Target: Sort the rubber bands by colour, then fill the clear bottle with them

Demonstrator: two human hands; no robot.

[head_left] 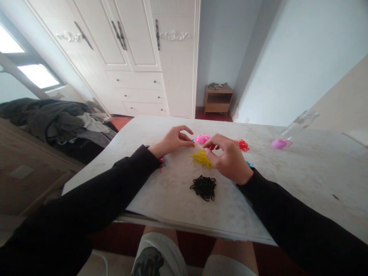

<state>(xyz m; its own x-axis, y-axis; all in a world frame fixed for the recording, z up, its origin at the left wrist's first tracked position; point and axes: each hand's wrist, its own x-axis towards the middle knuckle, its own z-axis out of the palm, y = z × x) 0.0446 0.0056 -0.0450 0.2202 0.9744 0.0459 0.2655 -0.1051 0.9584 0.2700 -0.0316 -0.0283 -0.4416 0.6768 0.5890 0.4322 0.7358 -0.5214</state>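
Observation:
My left hand (pixel 175 142) is above the table with thumb and forefinger pinched together; small blue and orange bits, which look like rubber bands, show at its fingertips. My right hand (pixel 225 156) hovers over the yellow rubber bands (pixel 201 158), its thumb and fingers brought close together. Whatever it pinches is too small to make out. Behind the gap between my hands lies a pile of pink rubber bands (pixel 202 138). Nearer to me sits a black pile (pixel 204 188). Red rubber bands (pixel 243 145) lie beyond my right hand, and blue ones (pixel 250 165) are partly hidden by its wrist.
Several red and blue bands (pixel 162 164) peek out by my left cuff. On the right of the white table (pixel 304 180) a clear bottle (pixel 301 122) lies near a pink-purple item (pixel 281 143). Clothes (pixel 66 122) are heaped at the left. A white wardrobe (pixel 138 88) stands behind.

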